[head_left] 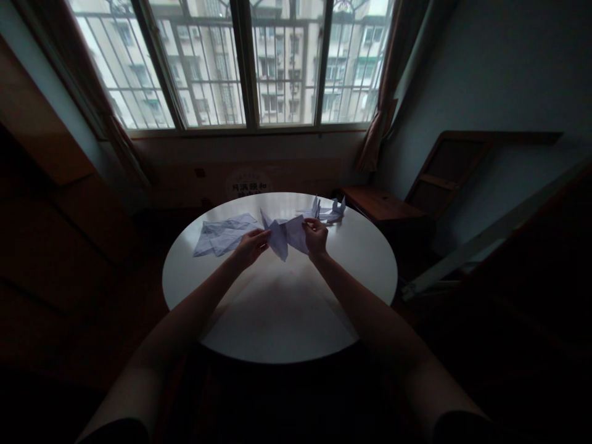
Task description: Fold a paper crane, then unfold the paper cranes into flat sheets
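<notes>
Between my two hands, above the round white table (282,308), is a folded paper piece (278,239) with pointed flaps that spread to both sides. My left hand (253,245) pinches its left part between thumb and fingers. The fingers of my right hand (316,237) grip the broad flap on the right. Left of my left hand lie creased sheets of paper (222,234), partly overlapping. Beyond my right hand stand folded paper figures (330,211) with upright points; my hand and the held paper hide part of them.
A wooden chair (383,203) stands behind the table at the right. Wooden cabinets (50,203) line the left side. At the back, a barred window (250,68) hangs between curtains, above a box (287,176) with printed characters.
</notes>
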The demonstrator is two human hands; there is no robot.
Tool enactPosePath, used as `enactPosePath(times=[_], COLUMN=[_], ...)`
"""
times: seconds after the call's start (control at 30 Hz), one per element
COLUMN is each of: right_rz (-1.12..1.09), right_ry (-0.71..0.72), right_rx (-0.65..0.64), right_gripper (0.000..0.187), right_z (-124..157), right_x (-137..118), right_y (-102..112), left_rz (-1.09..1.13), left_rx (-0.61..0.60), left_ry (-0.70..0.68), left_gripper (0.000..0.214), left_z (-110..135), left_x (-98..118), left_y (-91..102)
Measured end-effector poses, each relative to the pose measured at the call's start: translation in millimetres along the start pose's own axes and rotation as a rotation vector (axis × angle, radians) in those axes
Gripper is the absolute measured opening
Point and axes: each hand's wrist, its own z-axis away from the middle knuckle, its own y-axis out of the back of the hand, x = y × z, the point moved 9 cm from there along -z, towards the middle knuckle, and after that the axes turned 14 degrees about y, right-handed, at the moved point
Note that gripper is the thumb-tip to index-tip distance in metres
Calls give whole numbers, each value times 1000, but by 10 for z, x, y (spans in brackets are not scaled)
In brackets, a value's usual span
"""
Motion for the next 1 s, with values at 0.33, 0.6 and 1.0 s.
enactPosePath(times=[0.33,0.6,1.0], right_rz=[-63,-22,-88], right_ry=[-106,-79,-82], right_rx=[42,111,8], right_gripper=[17,18,13], right_z=[46,-66,-19], right_x=[9,59,-1], right_y=[32,154,36], left_rz=[108,135,125], left_rx=[-28,49,120], left_ry=[-108,-223,-196], left_gripper=[16,23,31], left_z=[-15,1,95], left_x=[128,223,329], left_y=[38,149,192])
